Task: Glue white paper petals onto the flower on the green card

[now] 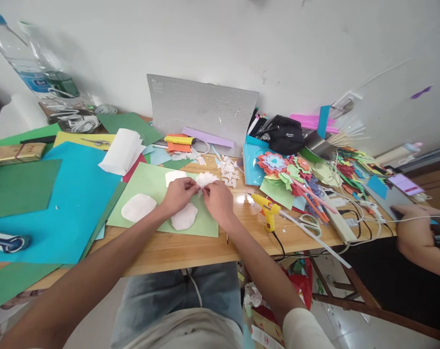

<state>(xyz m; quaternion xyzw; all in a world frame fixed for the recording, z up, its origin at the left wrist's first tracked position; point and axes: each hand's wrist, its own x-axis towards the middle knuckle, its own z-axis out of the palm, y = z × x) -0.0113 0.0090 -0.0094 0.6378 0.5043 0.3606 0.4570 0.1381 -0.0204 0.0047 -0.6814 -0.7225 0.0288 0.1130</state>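
Over a light green paper sheet [128, 182], my left hand [179, 194] and my right hand [219, 201] meet, both with fingers pinched. Between their fingertips is a ruffled white tissue flower [206, 179], partly hidden by the fingers. On the sheet lie a round white tissue piece [138, 207] at the left and another white tissue piece [184, 217] below my hands. A third white tissue piece [174, 176] shows behind my left hand. Torn white scraps [228, 169] lie just beyond my right hand.
A yellow glue gun [267, 208] and scissors [310, 224] lie to the right, near paper flowers [274, 163] and a power strip [338, 220]. Folded tissues [122, 151] and blue paper [77, 194] are at the left. Another person's arm [418, 230] rests at the far right.
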